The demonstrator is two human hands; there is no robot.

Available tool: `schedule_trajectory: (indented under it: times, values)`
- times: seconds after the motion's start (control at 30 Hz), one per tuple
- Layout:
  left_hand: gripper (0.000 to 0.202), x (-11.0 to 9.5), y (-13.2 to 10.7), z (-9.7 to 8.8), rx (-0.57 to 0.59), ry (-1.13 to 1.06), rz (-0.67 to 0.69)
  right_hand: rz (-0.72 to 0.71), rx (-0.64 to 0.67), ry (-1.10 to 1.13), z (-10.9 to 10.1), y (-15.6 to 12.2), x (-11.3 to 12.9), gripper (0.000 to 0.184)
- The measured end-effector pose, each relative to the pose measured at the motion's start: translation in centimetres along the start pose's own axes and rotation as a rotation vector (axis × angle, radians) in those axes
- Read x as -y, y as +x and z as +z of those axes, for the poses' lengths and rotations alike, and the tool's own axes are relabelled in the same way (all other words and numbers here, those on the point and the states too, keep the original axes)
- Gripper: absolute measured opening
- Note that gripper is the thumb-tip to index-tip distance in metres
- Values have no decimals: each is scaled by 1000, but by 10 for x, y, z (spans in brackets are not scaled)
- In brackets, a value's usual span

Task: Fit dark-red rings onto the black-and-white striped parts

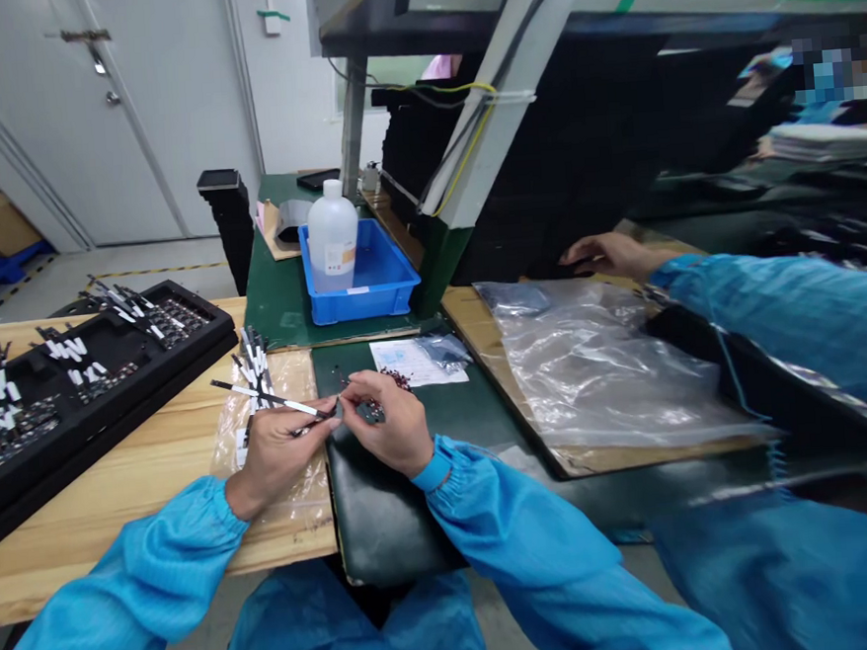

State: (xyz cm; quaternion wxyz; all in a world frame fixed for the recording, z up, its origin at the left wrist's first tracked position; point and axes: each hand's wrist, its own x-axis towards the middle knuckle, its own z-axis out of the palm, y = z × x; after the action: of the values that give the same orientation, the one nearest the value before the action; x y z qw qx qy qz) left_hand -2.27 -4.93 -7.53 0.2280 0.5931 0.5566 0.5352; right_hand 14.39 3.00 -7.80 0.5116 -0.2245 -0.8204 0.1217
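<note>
My left hand (283, 452) is closed on a thin black strip with a white label (283, 403), which looks like a flat cable. The strip points up and to the left. At its near end my right hand (392, 425) pinches with thumb and forefinger; whatever sits between those fingertips is too small to make out. The hands almost touch at the tips. Small dark red and black pieces (399, 378) lie just beyond my right hand, partly hidden by it. Behind my left hand, more labelled strips (255, 362) rest on a clear plastic bag (298, 376).
Black foam trays (98, 413) at left hold several bunches of labelled strips. A blue bin (367, 305) with a white bottle (333, 228) stands ahead. At right, a co-worker's hand (614, 255) reaches over plastic bags (607, 372) on cardboard. A green-and-white post (477, 154) rises between.
</note>
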Motion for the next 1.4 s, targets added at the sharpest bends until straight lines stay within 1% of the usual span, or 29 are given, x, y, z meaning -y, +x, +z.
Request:
schedule_trajectory:
  times: [0.07, 0.1, 0.17, 0.27, 0.33, 0.43, 0.5, 0.57, 0.63, 0.73, 0.77, 0.8, 0.83, 0.87, 0.93, 1.03, 1.13, 1.23, 1.3, 1.33, 1.37, 1.4]
  values:
    - [11, 0, 2, 0, 6, 14, 13, -14, -13, -26, 1, 2, 1, 37]
    - [13, 1, 3, 0, 1, 14, 10, -17, -20, -38, 2, 3, 1, 36]
    - [17, 1, 6, 0, -38, -14, -24, -23, -37, -53, 2, 5, 2, 34]
    - [19, 3, 12, -2, -142, -110, -92, -53, -71, -63, 0, 9, 3, 33]
    - [23, 3, 18, -6, -220, -174, -94, -68, -95, -63, -3, 10, 3, 32]
    - [36, 0, 31, -22, -347, -252, -59, -73, -92, -42, -6, 11, 1, 30]
    - [47, -3, 41, -44, -440, -281, -50, -77, -75, -19, -7, 11, -1, 29]
    - [55, -7, 50, -75, -521, -288, -72, -81, -65, 2, -7, 10, -3, 28]
    - [59, -9, 57, -114, -574, -274, -120, -86, -59, 19, -7, 10, -5, 26]
    - [55, -4, 61, -177, -645, -204, -217, -92, -59, 30, -7, 11, -4, 24]
    - [53, 0, 61, -196, -664, -161, -265, -95, -60, 34, -7, 12, -4, 23]
    - [51, 4, 60, -214, -667, -122, -354, -99, -59, 39, -7, 12, -3, 23]
    - [51, 10, 58, -228, -662, -85, -444, -101, -56, 43, -7, 13, -3, 22]
    - [51, 15, 56, -240, -668, -60, -494, -103, -51, 48, -7, 13, -3, 22]
    - [50, 25, 51, -254, -672, -15, -573, -104, -38, 57, -7, 13, -3, 20]
    - [43, 33, 44, -261, -666, 66, -636, -98, -19, 72, -7, 12, -6, 17]
    - [36, 32, 38, -260, -629, 189, -668, -80, -19, 79, -6, 11, -9, 16]
    - [43, 24, 32, -256, -616, 359, -672, -63, -38, 87, -6, 11, -8, 16]
    - [49, 17, 29, -250, -626, 514, -624, -46, -44, 93, -6, 10, -8, 15]
    - [47, 15, 28, -246, -622, 610, -571, -37, -43, 92, -6, 10, -9, 14]
    - [44, 14, 26, -241, -592, 764, -487, -26, -43, 89, -6, 10, -10, 13]
    - [44, 13, 24, -235, -535, 850, -423, -16, -43, 85, -6, 10, -11, 13]
